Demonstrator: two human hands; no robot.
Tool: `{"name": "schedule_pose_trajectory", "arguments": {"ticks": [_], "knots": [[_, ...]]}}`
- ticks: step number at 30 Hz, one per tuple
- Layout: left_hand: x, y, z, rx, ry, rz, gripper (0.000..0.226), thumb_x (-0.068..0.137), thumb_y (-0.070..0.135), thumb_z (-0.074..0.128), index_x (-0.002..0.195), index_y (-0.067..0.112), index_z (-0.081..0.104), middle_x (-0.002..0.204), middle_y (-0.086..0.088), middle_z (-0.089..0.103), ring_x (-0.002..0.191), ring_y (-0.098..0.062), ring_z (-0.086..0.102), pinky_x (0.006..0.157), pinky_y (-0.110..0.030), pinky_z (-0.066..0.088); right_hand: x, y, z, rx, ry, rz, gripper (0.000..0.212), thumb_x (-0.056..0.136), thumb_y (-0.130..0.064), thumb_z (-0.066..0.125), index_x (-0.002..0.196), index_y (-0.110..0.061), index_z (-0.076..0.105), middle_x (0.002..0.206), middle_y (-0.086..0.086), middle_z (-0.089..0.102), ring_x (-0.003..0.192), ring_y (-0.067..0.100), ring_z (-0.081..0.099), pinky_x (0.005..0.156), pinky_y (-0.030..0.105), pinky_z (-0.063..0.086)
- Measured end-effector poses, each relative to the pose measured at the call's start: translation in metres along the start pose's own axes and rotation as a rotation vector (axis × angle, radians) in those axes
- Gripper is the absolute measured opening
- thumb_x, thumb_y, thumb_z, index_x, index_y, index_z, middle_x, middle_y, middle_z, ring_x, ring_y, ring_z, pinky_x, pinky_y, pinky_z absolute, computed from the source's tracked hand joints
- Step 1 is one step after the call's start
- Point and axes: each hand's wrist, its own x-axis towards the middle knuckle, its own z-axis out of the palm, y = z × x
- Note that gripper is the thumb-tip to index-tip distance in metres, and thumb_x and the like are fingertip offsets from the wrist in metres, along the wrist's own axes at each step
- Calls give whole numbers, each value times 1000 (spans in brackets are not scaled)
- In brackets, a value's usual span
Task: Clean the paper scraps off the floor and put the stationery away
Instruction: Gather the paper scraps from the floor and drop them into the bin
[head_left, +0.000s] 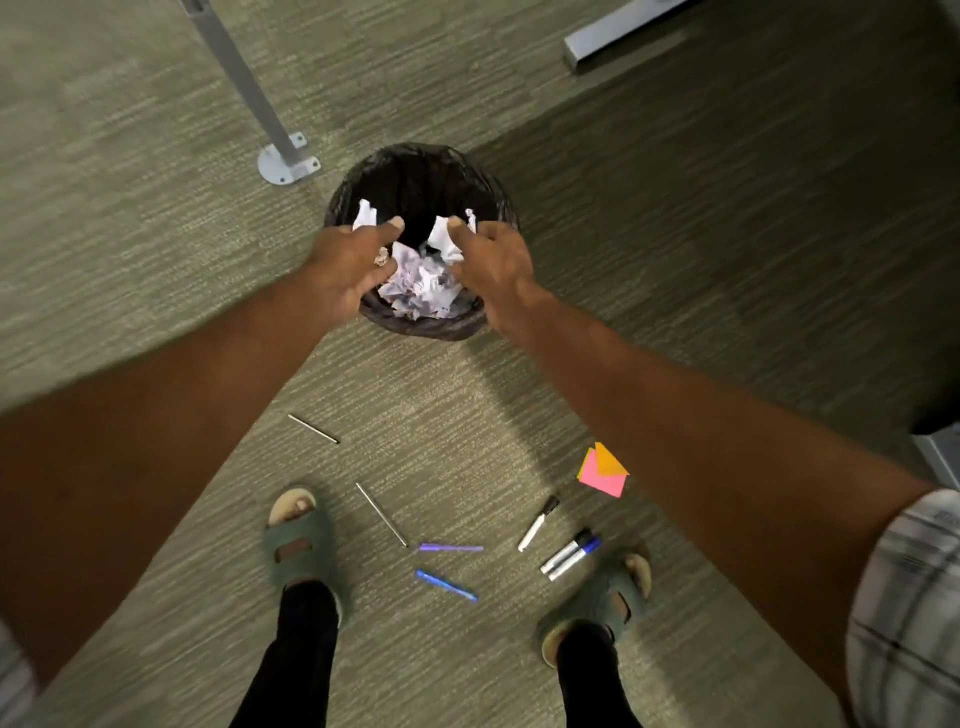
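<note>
A round bin with a black liner (423, 325) stands on the carpet and holds a heap of crumpled paper (421, 291). Both my hands hover over its opening. My left hand (348, 270) grips a white paper scrap (365, 214) that sticks out past the fingers. My right hand (496, 260) grips another white scrap (444, 240). Stationery lies on the floor near my feet: two thin grey pens (313, 428) (382, 514), two blue pens (451, 547) (445, 585), a white marker (538, 523), two markers side by side (570, 553), and pink and orange sticky notes (602, 473).
A grey desk leg with a round foot plate (288, 163) stands just left of the bin. A metal floor bar (618, 36) lies at the top right. A grey object (940, 452) juts in at the right edge. My feet in green sandals (298, 535) (597, 597) flank the stationery.
</note>
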Motion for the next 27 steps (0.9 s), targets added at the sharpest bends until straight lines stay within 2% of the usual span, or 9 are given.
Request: {"name": "schedule_pose_trajectory", "arguments": {"ticks": [3, 6, 10, 13, 15, 17, 20, 23, 27], "knots": [[-1, 8, -6, 12, 31, -23, 47, 92, 28, 72, 131, 6, 58, 143, -8, 56, 116, -18, 61, 99, -35, 57, -8, -8, -3, -38, -43, -15, 47, 97, -36, 58, 137, -12, 50, 133, 10, 58, 118, 33, 63, 107, 48, 49], [-6, 12, -10, 32, 17, -45, 53, 96, 39, 64, 136, 6, 55, 143, -12, 55, 117, -26, 63, 99, -36, 56, -14, -10, -11, -152, -31, -100, 18, 100, -29, 53, 110, -16, 61, 109, 7, 60, 110, 30, 64, 105, 51, 49], [-19, 8, -5, 48, -21, -25, 58, 103, 40, 51, 146, 3, 44, 151, -16, 47, 135, -32, 51, 108, -38, 50, -30, -8, -20, -312, 12, -179, 35, 102, -24, 47, 128, -7, 62, 128, 14, 65, 124, 32, 59, 108, 47, 46], [-31, -3, -1, 197, 32, 96, 32, 106, 41, 42, 102, 16, 62, 105, -4, 63, 97, -19, 58, 83, -32, 48, -43, 2, -31, -407, -37, -254, 41, 104, -27, 45, 142, -11, 51, 142, 11, 57, 132, 26, 53, 112, 39, 43], [-43, -12, -4, 490, 39, 271, 38, 107, 40, 36, 83, 18, 56, 84, 0, 57, 82, -16, 50, 77, -30, 38, -47, 12, -41, -487, -59, -318, 41, 104, -19, 44, 145, -15, 48, 143, 9, 56, 121, 21, 59, 99, 27, 52], [-50, -22, -8, 653, -40, 377, 43, 108, 40, 32, 119, 12, 63, 113, -9, 67, 105, -20, 58, 95, -33, 43, -50, 17, -48, -512, -103, -337, 47, 101, -5, 45, 145, -21, 47, 143, 7, 55, 107, 13, 59, 84, 17, 52], [-57, -23, -9, 695, -79, 409, 54, 108, 41, 31, 153, 12, 39, 156, -11, 44, 144, -26, 41, 120, -40, 31, -50, 12, -51, -449, -152, -352, 59, 92, 12, 46, 142, -21, 50, 142, 8, 55, 115, 18, 63, 95, 26, 56], [-57, -17, -10, 657, -70, 432, 52, 109, 39, 32, 151, 11, 41, 151, -9, 49, 137, -23, 46, 114, -32, 34, -46, -3, -46, -390, -114, -427, 54, 91, 14, 46, 137, -12, 57, 140, 9, 59, 129, 22, 57, 108, 31, 49], [-53, -15, -12, 639, -80, 424, 49, 109, 38, 32, 143, 9, 50, 123, -1, 55, 113, -13, 47, 98, -29, 36, -39, -21, -37, -215, -78, -390, 55, 84, 27, 43, 126, -3, 63, 131, 8, 65, 121, 18, 64, 103, 28, 53]]}}
